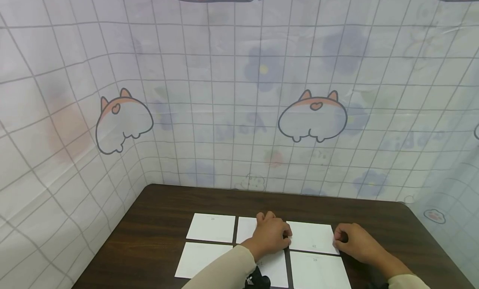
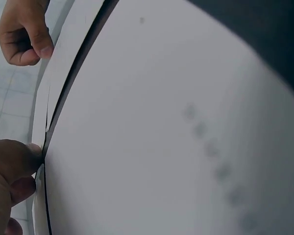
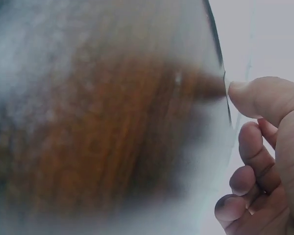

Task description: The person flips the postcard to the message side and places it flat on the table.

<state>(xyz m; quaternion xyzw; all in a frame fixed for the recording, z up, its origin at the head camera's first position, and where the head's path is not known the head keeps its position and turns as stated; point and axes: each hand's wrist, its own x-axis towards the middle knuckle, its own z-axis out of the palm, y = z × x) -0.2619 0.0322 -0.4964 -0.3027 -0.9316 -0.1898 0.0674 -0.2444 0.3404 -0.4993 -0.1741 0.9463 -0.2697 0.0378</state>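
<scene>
Several white paper sheets lie in two rows on the dark wooden table in the head view. My left hand [image 1: 270, 235] reaches over the back middle sheet [image 1: 245, 228] and pinches the left edge of the back right sheet [image 1: 310, 235]. At that sheet's right edge, the thumb and index finger of my right hand [image 1: 357, 242] pinch the paper. Both hands show at the sheet's edges in the left wrist view, the left hand [image 2: 10, 171] lower and the right hand [image 2: 27, 32] higher. The right wrist view shows the right hand [image 3: 269, 147] with its thumb at an edge.
The other sheets include a back left one [image 1: 211, 228], a front left one [image 1: 202, 260] and a front right one [image 1: 318, 272], with narrow gaps between them. A patterned grid curtain [image 1: 224, 93] hangs behind and beside the table [image 1: 149, 226].
</scene>
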